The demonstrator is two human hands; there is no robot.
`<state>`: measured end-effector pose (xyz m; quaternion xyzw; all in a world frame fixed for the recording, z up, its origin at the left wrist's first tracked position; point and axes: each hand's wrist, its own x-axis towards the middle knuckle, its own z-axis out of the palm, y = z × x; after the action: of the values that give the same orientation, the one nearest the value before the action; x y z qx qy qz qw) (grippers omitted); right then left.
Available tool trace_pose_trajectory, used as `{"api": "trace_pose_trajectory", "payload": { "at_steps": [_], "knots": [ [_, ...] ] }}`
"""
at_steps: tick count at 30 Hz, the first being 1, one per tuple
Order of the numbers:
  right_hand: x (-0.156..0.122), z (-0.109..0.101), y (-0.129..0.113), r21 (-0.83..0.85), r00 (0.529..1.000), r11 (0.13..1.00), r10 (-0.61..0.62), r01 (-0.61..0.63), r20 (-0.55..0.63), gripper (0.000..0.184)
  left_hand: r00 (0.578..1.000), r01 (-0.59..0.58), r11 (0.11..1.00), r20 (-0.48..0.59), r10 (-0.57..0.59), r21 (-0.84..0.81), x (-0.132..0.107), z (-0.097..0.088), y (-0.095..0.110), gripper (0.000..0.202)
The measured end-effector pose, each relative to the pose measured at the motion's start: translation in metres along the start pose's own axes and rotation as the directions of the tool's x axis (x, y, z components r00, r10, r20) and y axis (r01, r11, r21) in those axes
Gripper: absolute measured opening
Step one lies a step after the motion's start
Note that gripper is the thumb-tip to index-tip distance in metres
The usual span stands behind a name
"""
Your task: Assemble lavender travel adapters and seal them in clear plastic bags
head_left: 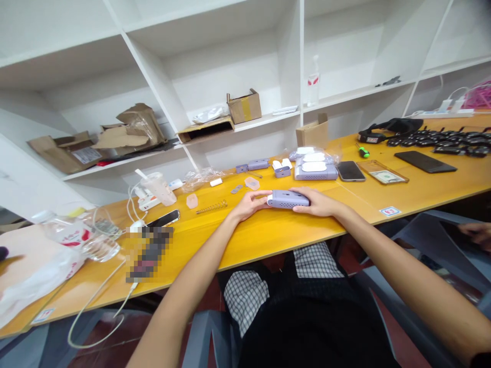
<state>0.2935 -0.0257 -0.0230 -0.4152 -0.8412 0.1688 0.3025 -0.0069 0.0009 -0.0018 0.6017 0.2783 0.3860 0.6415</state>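
Observation:
Between my two hands lies a light purple plastic case (289, 200) with small holes along its side and a white left end. My left hand (250, 203) grips the white end with its fingers. Around the opposite end, my right hand (315, 202) has its thumb in front and fingers behind. Just beyond are a coil spring (213, 206), small grey plates (237, 189) and a translucent pinkish piece (252, 183). A second such piece (192, 201) sits farther left. Similar purple parts (258, 164) and a purple box with white pieces on top (316, 173) stand behind.
On the left are a phone (164, 219), a plastic cup (159, 189), a power strip with cables (148, 202) and a water bottle (86, 237). To the right lie a dark phone (351, 171), a tray with a banknote (383, 174) and a black tablet (425, 161). White shelves (245, 138) rise behind.

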Motion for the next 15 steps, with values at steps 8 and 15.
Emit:
{"api": "trace_pose_trajectory", "payload": {
  "at_steps": [8, 15],
  "knots": [
    [0.0002, -0.0008, -0.0039, -0.014, 1.000, 1.000, -0.005, 0.005, 0.005, 0.082, 0.998, -0.034, 0.994, -0.040, 0.038, 0.104, 0.0019, 0.0046, -0.0001, 0.053],
    [0.0005, -0.0008, -0.0046, -0.043, 1.000, 0.999, 0.021, -0.020, 0.015, 0.085, 0.994, 0.017, 0.985, -0.108, 0.001, 0.174, 0.0047, 0.0072, -0.0032, 0.050]
  ]
}}
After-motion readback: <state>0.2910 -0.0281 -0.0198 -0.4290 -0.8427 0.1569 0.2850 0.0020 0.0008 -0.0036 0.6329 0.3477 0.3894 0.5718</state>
